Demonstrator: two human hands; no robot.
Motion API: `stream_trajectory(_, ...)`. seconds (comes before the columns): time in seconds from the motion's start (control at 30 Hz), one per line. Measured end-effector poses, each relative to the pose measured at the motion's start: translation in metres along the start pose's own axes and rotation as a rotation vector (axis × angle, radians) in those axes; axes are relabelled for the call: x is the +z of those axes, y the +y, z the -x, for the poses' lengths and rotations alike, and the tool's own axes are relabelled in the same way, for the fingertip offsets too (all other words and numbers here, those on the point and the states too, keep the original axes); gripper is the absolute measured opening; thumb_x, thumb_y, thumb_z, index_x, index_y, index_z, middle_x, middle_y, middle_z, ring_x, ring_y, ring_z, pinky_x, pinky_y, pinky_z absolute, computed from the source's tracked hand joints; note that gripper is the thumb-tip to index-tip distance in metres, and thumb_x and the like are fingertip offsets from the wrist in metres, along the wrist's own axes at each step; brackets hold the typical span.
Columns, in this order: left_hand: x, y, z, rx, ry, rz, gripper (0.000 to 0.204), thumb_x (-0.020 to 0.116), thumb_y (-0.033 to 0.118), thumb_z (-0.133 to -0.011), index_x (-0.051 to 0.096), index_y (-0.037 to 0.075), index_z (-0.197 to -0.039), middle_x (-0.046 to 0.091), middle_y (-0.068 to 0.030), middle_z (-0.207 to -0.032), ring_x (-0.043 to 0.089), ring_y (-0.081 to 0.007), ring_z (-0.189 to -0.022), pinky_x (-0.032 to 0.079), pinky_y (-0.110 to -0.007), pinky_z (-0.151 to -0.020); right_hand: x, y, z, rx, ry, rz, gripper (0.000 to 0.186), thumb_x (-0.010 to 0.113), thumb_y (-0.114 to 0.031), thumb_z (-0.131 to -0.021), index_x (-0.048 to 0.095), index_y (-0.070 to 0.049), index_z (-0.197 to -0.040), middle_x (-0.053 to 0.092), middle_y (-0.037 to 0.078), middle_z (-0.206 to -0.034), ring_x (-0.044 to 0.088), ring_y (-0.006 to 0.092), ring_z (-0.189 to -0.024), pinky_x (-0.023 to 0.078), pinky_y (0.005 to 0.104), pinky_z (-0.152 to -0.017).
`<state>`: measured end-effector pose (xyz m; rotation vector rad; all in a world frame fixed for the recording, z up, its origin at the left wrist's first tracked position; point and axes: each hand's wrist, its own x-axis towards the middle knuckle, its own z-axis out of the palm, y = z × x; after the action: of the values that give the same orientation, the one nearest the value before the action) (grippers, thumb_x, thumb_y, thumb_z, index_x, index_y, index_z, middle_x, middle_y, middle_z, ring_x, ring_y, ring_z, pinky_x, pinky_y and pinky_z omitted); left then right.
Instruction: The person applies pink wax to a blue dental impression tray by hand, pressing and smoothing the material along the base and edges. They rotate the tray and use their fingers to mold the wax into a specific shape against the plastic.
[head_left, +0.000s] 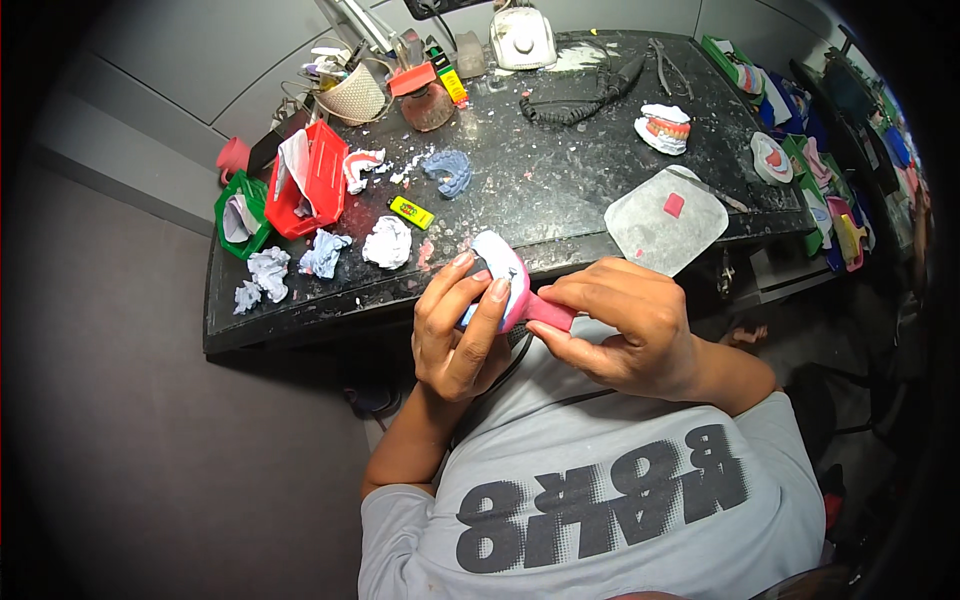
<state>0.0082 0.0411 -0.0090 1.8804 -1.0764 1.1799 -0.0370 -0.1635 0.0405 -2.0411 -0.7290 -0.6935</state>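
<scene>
My left hand grips a dental piece with a white cast, a pink band round its edge and some blue low on its left side. My right hand pinches a flat pink tab that sticks out from the piece's right side, between thumb and fingers. Both hands are held at the front edge of the black desk. Just beyond them lie a crumpled white paper ball, a small yellow lighter and a blue arch-shaped mould.
Red and green bins, a pen holder and a capped jar stand left. A denture model, a pale square sheet with a pink piece, and cables lie right. Trays crowd beyond the desk's right end.
</scene>
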Motion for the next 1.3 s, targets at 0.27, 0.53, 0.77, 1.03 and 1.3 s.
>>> stream_trajectory(0.27, 0.0024, 0.001, -0.0027, 0.015, 0.004, 0.007, 0.035, 0.066, -0.008, -0.084, 0.067, -0.002, -0.118, 0.065, -0.0194, -0.108, 0.067, -0.039, -0.105, 0.058, -0.051, -0.094, 0.0034, 0.0039, 0.0013, 0.012, 0.033, -0.019, 0.024, 0.084, -0.013, -0.078, 0.072, 0.0, -0.094, 0.07, 0.01, -0.081, 0.066, 0.0241, -0.069, 0.052, 0.0334, -0.065)
stream_trajectory(0.53, 0.0018, -0.0011, -0.0024, 0.022, -0.033, 0.004, 0.051, 0.071, -0.011, -0.074, 0.069, 0.004, -0.123, 0.064, -0.015, -0.111, 0.065, -0.036, -0.111, 0.058, -0.044, -0.093, 0.0004, 0.0033, 0.002, 0.037, -0.036, -0.006, 0.02, 0.082, -0.013, -0.078, 0.071, -0.001, -0.091, 0.068, 0.01, -0.077, 0.064, 0.0241, -0.066, 0.05, 0.0344, -0.061)
stream_trajectory(0.77, 0.0032, 0.0008, -0.003, 0.0, -0.04, 0.012, 0.05, 0.071, -0.01, -0.074, 0.069, 0.003, -0.123, 0.065, -0.0154, -0.109, 0.066, -0.0364, -0.111, 0.058, -0.045, -0.093, 0.002, 0.0042, 0.0016, 0.029, -0.021, -0.014, 0.023, 0.082, -0.012, -0.078, 0.07, 0.0, -0.094, 0.067, 0.01, -0.077, 0.064, 0.025, -0.066, 0.05, 0.0348, -0.062)
stream_trajectory(1.03, 0.0043, -0.0003, -0.0017, 0.011, -0.036, 0.001, 0.048, 0.069, -0.01, -0.075, 0.07, 0.003, -0.121, 0.065, -0.0154, -0.109, 0.066, -0.0362, -0.11, 0.057, -0.045, -0.093, 0.0023, 0.0034, 0.0026, 0.043, -0.018, -0.004, 0.023, 0.081, -0.013, -0.078, 0.07, 0.0, -0.093, 0.067, 0.01, -0.076, 0.065, 0.0257, -0.066, 0.051, 0.0355, -0.063)
stream_trajectory(1.3, 0.0043, -0.0001, -0.0009, 0.011, -0.031, -0.025, 0.047, 0.07, -0.01, -0.075, 0.07, 0.002, -0.12, 0.066, -0.0151, -0.109, 0.066, -0.0359, -0.11, 0.058, -0.045, -0.092, 0.0009, 0.0032, 0.0034, 0.052, -0.033, 0.027, 0.022, 0.081, -0.012, -0.078, 0.07, 0.0, -0.092, 0.066, 0.01, -0.076, 0.064, 0.026, -0.066, 0.051, 0.0355, -0.063)
